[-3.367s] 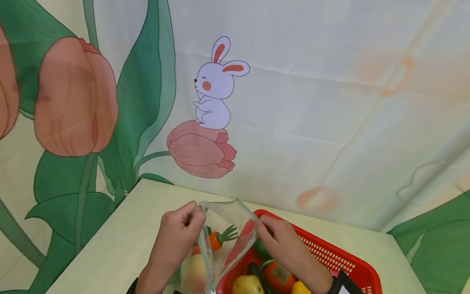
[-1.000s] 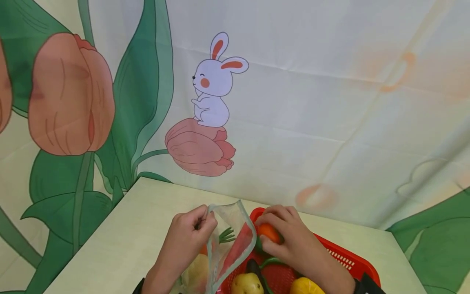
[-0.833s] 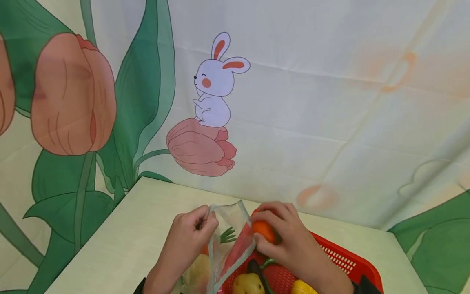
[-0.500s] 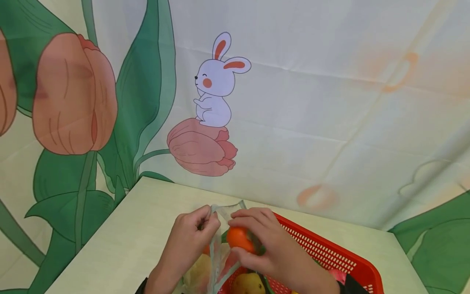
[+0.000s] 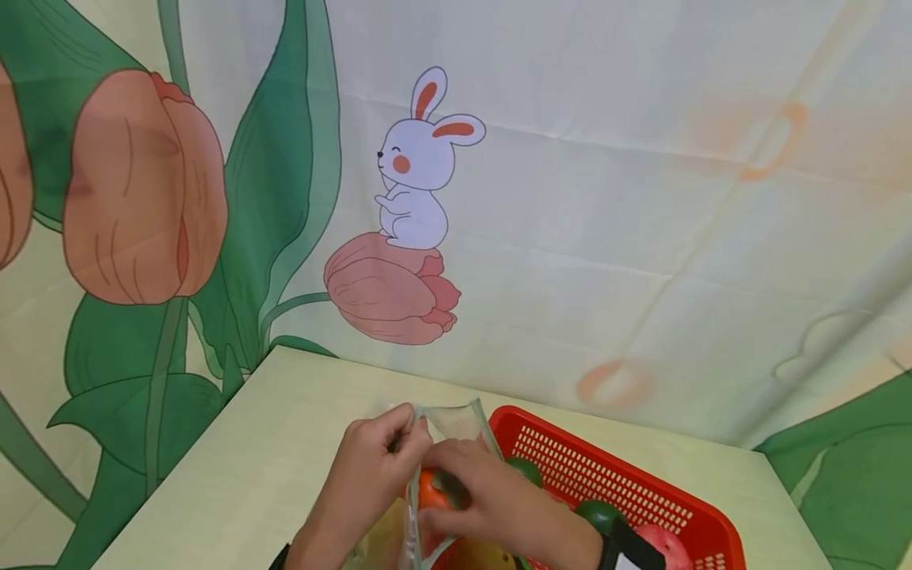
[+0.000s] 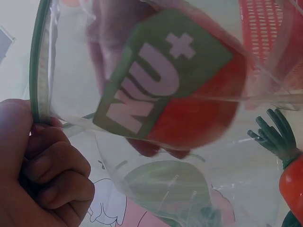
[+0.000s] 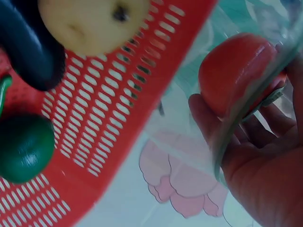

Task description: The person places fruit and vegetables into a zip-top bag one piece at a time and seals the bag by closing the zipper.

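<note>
My left hand [image 5: 366, 471] grips the rim of a clear zip bag [image 5: 459, 418], fingers curled tightly in the left wrist view. With curled fingers and thumb, my right hand [image 5: 502, 495] holds an orange-red persimmon [image 5: 431, 492] with a green calyx in the bag's mouth. The right wrist view shows that persimmon [image 7: 234, 75] past the bag's rim, above the fingers. Through the plastic in the left wrist view appear its orange skin and a green printed label. A carrot [image 6: 292, 187] with a green top lies lower in the bag. Other bag contents are mostly hidden by my left hand.
A red perforated basket [image 5: 613, 467] stands right of the bag. In it are a yellowish potato-like piece [image 7: 94, 23], a dark eggplant [image 7: 31, 47], a round green piece [image 7: 23, 146] and a pink piece [image 5: 664, 545]. The pale table [image 5: 235, 467] extends left.
My right hand let go of the bag's rim and took the persimmon from the basket. It has since moved left and down into the bag's mouth. My left hand keeps its grip.
</note>
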The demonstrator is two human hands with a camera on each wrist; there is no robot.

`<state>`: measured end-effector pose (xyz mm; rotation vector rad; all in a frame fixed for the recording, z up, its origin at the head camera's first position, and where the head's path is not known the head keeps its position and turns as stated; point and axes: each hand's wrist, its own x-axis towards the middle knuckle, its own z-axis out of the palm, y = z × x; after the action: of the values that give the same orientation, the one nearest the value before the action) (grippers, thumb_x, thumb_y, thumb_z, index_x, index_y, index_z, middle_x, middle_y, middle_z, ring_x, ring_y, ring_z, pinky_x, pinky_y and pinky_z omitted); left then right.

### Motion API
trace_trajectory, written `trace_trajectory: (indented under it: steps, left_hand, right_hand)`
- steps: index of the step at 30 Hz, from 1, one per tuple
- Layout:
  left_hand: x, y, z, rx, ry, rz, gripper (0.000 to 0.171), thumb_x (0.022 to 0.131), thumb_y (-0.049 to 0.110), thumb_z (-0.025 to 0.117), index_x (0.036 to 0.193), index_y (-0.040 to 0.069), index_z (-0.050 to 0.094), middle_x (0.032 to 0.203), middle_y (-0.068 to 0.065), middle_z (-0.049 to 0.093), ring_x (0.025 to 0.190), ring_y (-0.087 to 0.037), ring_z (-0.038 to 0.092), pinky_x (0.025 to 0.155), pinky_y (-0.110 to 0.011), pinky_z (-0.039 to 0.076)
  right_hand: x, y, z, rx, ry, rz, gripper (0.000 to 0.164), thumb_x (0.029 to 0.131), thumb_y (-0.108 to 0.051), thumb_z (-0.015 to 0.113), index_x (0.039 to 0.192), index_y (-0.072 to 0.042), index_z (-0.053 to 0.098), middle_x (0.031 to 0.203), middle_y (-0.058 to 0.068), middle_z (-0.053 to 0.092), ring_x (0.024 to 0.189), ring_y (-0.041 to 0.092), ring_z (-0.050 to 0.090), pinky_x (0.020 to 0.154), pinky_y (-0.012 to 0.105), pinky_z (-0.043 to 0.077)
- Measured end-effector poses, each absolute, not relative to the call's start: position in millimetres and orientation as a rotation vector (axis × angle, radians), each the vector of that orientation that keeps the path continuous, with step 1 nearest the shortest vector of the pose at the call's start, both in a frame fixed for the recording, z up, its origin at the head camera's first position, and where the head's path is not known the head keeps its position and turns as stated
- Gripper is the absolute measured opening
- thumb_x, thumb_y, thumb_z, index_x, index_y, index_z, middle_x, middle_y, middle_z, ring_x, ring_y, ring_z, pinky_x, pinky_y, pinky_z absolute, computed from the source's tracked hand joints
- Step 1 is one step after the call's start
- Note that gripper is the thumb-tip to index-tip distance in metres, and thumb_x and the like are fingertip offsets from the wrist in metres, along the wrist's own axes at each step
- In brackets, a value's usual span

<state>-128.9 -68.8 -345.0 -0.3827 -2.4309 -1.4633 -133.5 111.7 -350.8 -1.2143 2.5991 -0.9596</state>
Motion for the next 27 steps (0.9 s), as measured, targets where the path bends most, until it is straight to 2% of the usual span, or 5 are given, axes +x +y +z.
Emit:
trace_trajectory:
  steps: [7,11,16,20,27]
  left_hand:
    - [-129,-69,-346,-0.446,-2.400,-1.395,0.036,0.090,0.022,0.051,0.057,0.020,0.037,0.051,0.009,0.029,0.048,-0.003,0.032,0.043,-0.018,0.026]
    - [-129,-70,-346,-0.442,-2.399,-1.384,0.036,0.089,0.021,0.052,0.057,0.020,0.035,0.051,0.009,0.027,0.047,-0.003,0.030,0.042,-0.019,0.024]
    - [-128,-70,-344,-0.394,-2.421,-1.429,0.038,0.089,0.024,0.053,0.056,0.021,0.034,0.051,0.008,0.026,0.046,-0.004,0.029,0.042,-0.020,0.023]
    - [-128,-69,-343,-0.388,-2.427,-1.449,0.038,0.089,0.025,0.053,0.056,0.022,0.034,0.050,0.008,0.027,0.046,-0.003,0.030,0.042,-0.020,0.023]
    - [-130,-71,-346,-0.449,-2.385,-1.343,0.036,0.087,0.018,0.053,0.057,0.020,0.034,0.051,0.010,0.025,0.045,-0.003,0.029,0.041,-0.018,0.023]
  right_hand:
    - [-138,105,-363,-1.247,2.679,-0.870,0.023,0.088,-0.044,0.053,0.109,-0.039,0.044,0.074,-0.012,0.040,0.072,0.000,0.040,0.061,0.013,0.037]
    - [-139,104,-366,-1.189,2.720,-0.806,0.024,0.091,-0.041,0.047,0.115,-0.040,0.042,0.084,-0.015,0.045,0.078,0.000,0.043,0.066,0.014,0.041]
    - [-140,107,-370,-1.125,2.760,-0.722,0.032,0.093,-0.052,0.036,0.122,-0.040,0.040,0.105,-0.018,0.050,0.094,0.000,0.048,0.080,0.020,0.046]
    - [-138,111,-369,-1.117,2.782,-0.682,0.036,0.092,-0.051,0.037,0.126,-0.040,0.040,0.120,-0.020,0.048,0.108,0.001,0.048,0.089,0.026,0.046]
    - [-130,126,-360,-1.106,2.751,-0.769,0.025,0.094,-0.041,0.043,0.116,-0.034,0.049,0.109,-0.018,0.052,0.094,-0.002,0.051,0.079,0.019,0.048]
